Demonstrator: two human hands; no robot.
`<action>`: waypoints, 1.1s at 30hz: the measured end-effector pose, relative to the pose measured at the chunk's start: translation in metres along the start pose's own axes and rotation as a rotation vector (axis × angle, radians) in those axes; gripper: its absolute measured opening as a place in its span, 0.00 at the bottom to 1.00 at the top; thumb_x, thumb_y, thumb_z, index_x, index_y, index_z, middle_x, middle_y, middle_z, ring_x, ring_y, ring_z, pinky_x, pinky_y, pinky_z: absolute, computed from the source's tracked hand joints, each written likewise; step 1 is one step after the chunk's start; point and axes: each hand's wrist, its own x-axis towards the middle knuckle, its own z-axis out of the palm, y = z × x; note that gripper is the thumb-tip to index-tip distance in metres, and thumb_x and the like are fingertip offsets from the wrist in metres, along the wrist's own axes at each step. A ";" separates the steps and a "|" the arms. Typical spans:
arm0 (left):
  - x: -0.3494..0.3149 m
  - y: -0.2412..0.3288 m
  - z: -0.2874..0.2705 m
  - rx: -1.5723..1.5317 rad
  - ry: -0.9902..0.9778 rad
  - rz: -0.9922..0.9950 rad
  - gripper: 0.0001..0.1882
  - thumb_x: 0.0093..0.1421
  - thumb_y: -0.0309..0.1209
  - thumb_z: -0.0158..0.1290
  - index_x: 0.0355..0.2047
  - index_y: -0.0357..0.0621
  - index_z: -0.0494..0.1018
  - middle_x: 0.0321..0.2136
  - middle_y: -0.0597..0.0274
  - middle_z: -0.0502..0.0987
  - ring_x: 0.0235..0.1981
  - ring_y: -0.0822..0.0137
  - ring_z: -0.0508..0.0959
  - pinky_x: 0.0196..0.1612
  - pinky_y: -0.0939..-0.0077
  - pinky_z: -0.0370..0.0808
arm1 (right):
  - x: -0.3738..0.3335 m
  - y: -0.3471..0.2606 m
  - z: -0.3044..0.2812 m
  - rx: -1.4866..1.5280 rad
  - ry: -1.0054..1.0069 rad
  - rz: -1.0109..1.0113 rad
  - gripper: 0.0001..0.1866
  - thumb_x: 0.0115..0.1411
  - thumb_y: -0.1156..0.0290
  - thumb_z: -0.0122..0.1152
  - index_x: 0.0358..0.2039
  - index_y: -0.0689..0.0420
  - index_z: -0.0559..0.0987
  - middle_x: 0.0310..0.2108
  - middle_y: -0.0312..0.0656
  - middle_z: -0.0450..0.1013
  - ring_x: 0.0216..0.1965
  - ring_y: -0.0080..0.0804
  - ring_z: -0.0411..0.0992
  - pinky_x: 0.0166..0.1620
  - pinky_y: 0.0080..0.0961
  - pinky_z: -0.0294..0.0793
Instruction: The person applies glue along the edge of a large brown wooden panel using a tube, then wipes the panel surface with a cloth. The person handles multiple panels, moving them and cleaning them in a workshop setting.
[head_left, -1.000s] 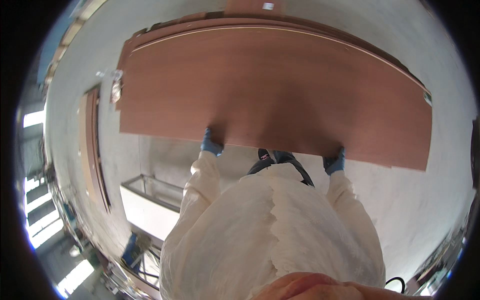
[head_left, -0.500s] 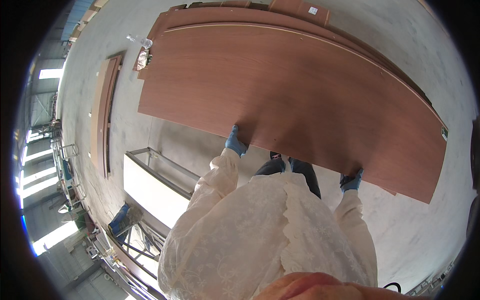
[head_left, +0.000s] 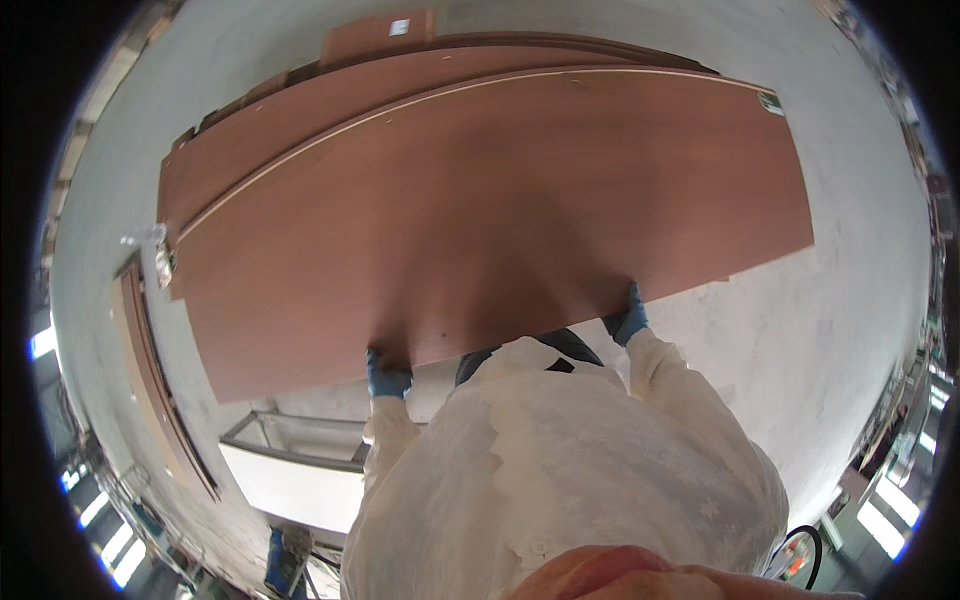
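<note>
Left grip (head_left: 388, 380) clamped on a brown panel's (head_left: 500, 190) near edge, right grip (head_left: 627, 324) clamped there likewise.
At far left, a clear bottle (head_left: 157, 233) (contents too small to tell) lies near the end of a panel stack (head_left: 340, 95); the held panel overlaps that stack, stretching ahead of the grips and past both; rightward, pale floor (head_left: 750, 370) spreads beyond its edge.

And there's your panel (head_left: 500, 220), a long, flat, reddish-brown sheet, a pale line running along its far edge and a green-and-white patch (head_left: 771, 103) sitting at the far right corner. You've got it by the near edge, and it's on a slant, left end nearer you, right end farther off, over a stack of similar brown panels (head_left: 300, 105).
</note>
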 end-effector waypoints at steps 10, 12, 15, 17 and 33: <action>-0.010 -0.037 -0.040 0.024 -0.029 0.057 0.31 0.61 0.58 0.60 0.58 0.55 0.76 0.58 0.61 0.78 0.58 0.55 0.76 0.64 0.50 0.72 | 0.002 -0.009 -0.014 -0.132 -0.007 0.008 0.36 0.61 0.39 0.67 0.64 0.47 0.74 0.63 0.38 0.73 0.63 0.41 0.71 0.67 0.43 0.71; -0.010 -0.037 -0.043 -0.113 -0.052 -0.012 0.28 0.59 0.52 0.65 0.55 0.54 0.77 0.56 0.61 0.79 0.55 0.55 0.78 0.63 0.53 0.74 | 0.007 -0.007 -0.014 -0.151 0.014 0.007 0.36 0.62 0.38 0.65 0.64 0.45 0.73 0.63 0.37 0.73 0.63 0.40 0.71 0.65 0.43 0.73; -0.006 -0.040 -0.039 -0.183 -0.046 0.016 0.26 0.60 0.49 0.66 0.55 0.54 0.77 0.56 0.61 0.79 0.56 0.55 0.78 0.63 0.52 0.74 | 0.015 -0.005 -0.012 -0.170 0.024 -0.039 0.36 0.62 0.37 0.64 0.64 0.42 0.73 0.62 0.36 0.74 0.61 0.39 0.73 0.63 0.41 0.76; -0.004 -0.042 -0.037 -0.254 0.032 -0.011 0.24 0.61 0.48 0.66 0.54 0.55 0.77 0.56 0.62 0.79 0.56 0.55 0.77 0.63 0.51 0.74 | 0.018 -0.005 -0.010 -0.238 0.016 -0.020 0.36 0.62 0.35 0.63 0.64 0.41 0.73 0.62 0.35 0.75 0.60 0.38 0.74 0.60 0.40 0.78; -0.097 -0.093 -0.040 -0.298 -0.156 -0.129 0.46 0.61 0.52 0.65 0.73 0.51 0.57 0.73 0.58 0.59 0.73 0.45 0.57 0.73 0.33 0.53 | 0.016 -0.037 -0.020 -0.312 0.036 -0.162 0.35 0.67 0.38 0.57 0.67 0.45 0.70 0.65 0.34 0.71 0.62 0.37 0.71 0.63 0.41 0.75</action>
